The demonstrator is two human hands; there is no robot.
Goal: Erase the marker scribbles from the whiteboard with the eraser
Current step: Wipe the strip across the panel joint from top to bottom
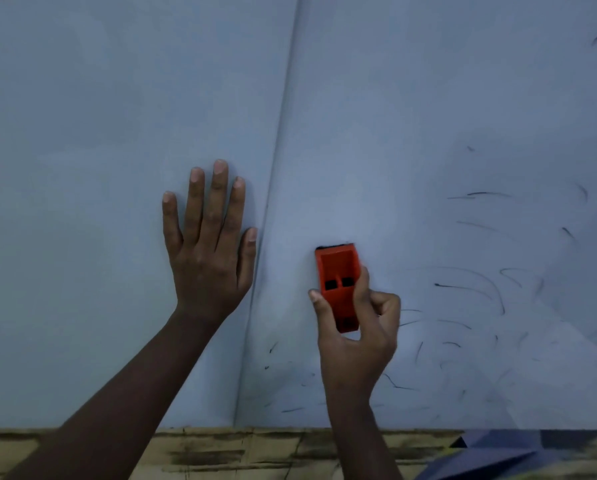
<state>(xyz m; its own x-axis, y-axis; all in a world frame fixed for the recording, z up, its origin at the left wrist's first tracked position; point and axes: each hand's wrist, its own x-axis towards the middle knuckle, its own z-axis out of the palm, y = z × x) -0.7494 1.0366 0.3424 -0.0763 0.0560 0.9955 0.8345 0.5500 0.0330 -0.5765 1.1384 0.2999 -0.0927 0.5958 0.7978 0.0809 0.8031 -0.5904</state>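
Note:
The whiteboard (411,116) fills most of the view, with a vertical seam down its middle. Faint black marker scribbles (470,289) are scattered over its lower right part, with a few strokes near the bottom centre. My right hand (357,336) grips an orange eraser (338,282) by its lower end, thumb on the left side and fingers on the right, and holds it against the board just right of the seam. My left hand (210,244) lies flat on the left panel with fingers spread straight, left of the seam.
A wooden strip (255,452) with dark smudges runs under the whiteboard's bottom edge. A blue-grey object (491,455) lies at the bottom right. The left panel of the board shows no marks.

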